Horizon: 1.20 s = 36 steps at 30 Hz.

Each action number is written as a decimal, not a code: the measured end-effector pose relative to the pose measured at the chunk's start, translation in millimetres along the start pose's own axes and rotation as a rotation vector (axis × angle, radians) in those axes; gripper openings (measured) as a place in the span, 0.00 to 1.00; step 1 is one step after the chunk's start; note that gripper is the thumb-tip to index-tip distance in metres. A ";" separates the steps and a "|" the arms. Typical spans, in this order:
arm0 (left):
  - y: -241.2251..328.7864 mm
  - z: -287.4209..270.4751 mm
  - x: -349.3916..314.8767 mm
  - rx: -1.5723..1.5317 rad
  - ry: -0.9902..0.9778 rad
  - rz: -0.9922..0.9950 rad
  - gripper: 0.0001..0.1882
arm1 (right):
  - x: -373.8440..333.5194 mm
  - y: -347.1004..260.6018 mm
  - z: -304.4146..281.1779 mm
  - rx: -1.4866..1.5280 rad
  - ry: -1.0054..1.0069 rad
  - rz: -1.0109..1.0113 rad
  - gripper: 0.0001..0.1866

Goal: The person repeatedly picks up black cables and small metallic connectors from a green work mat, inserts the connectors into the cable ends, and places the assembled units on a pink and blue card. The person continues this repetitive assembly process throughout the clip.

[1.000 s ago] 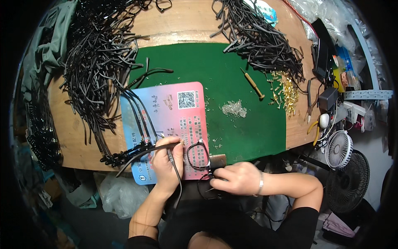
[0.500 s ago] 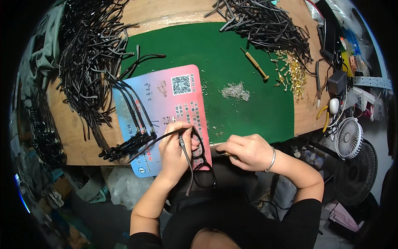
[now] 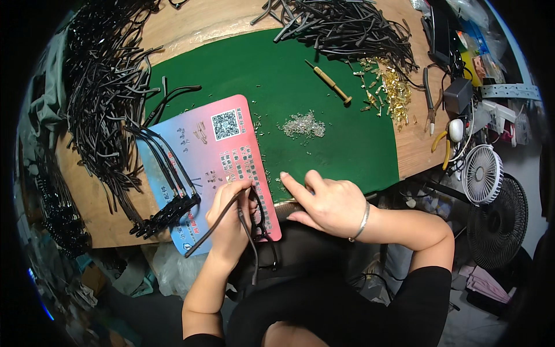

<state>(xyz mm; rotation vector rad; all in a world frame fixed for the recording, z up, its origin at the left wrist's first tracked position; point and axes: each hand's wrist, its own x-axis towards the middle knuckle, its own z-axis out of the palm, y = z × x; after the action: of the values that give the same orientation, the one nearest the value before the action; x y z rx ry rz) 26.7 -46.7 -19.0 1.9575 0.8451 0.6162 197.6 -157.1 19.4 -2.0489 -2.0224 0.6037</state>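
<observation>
My left hand [image 3: 228, 211] is closed around a pair of black-framed glasses [image 3: 270, 238], held over the near edge of a pink-and-blue printed mat [image 3: 234, 156]. The temples stick out past my wrist, and part of the frame is hidden by the fingers. My right hand [image 3: 326, 202] hovers at the front edge of the green mat [image 3: 352, 156], index finger stretched toward a few tiny loose screws and thumb held apart. Its other fingers are bent, and the palm is hidden. Beyond it lies a pile of small silvery screws [image 3: 303, 125].
Black temples are heaped at left [image 3: 104, 115] and at the back [image 3: 347, 29]. More black frames [image 3: 167, 217] rest on the printed mat. A brass-handled screwdriver [image 3: 332, 84] lies near gold-coloured metal parts [image 3: 396, 95]. Pliers [image 3: 442, 149] and a small white fan [image 3: 483, 173] are at right.
My right hand has moved forward and left to the mat's edge, its index finger stretching out. The dark, gold-tipped tool seen in it before no longer shows. The whole view has shifted slightly.
</observation>
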 end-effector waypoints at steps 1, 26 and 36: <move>-0.9 0.7 -0.2 -0.017 0.007 0.002 0.06 | -3.6 2.1 -3.5 0.031 0.020 0.011 0.32; -1.1 1.0 -1.5 -0.013 -0.018 -0.015 0.05 | -9.9 10.5 8.8 -0.141 0.210 0.055 0.26; 4.3 -12.6 9.6 -0.140 -0.202 -0.136 0.05 | 1.1 7.5 -6.6 0.180 0.036 0.012 0.22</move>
<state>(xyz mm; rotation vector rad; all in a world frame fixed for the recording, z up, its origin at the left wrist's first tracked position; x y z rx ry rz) 25.5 -34.3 -8.3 1.7845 0.7802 0.3799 207.2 -155.5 22.0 -1.9540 -1.8636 0.7176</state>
